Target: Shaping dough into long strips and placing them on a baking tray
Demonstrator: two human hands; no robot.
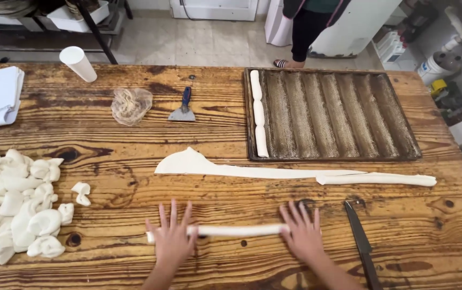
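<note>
Flat-palmed, fingers spread and gripping nothing, the left hand [171,238] and right hand [303,234] are pressing the ends of a thin dough rope [236,230] on the wooden table [134,193], seemingly mid-rolling, with even outward pressure probably needed next.

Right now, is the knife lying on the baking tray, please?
No, the knife lies on the table, below the tray, beside the right hand.

I see my left hand [172,238] and right hand [302,233] pressed flat, fingers spread, on a thin dough rope [236,230] lying across the wooden counter [215,134]. A knife [361,241] lies just right; beyond, a long dough strip [274,171] and a ridged baking tray [344,115] holding three dough pieces [258,113].
</note>
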